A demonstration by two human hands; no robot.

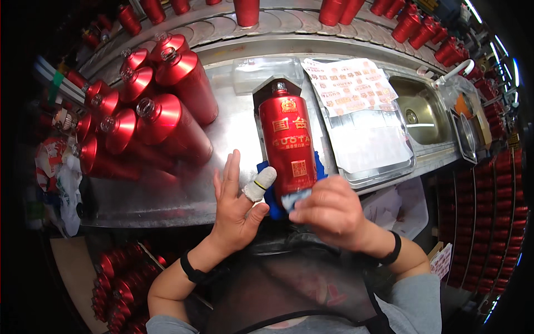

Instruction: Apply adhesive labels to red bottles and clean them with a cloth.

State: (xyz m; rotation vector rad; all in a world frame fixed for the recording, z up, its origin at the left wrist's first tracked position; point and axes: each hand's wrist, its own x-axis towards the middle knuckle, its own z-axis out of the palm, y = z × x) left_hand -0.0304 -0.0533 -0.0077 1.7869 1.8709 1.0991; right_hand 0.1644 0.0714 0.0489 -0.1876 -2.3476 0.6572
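Note:
A shiny red bottle (286, 139) with gold lettering and a clear glass neck lies in front of me, its neck pointing away, in a dark holder (293, 83) with blue padding (320, 166) at its near end. My right hand (334, 209) pinches a light-blue cloth (295, 199) against the bottle's near end. Just left of the bottle, my left hand (236, 206) is open with fingers stretched out and holds nothing. One of its fingers wears a whitish cover (261, 183) with a yellow-green band.
Several plain red bottles (172, 131) stand at the left of the metal table (222, 161). Right of the holder, printed label sheets (356, 89) lie on a tray (409, 158), beside a sink (428, 111). Beyond, a slatted conveyor (217, 32) carries more red bottles.

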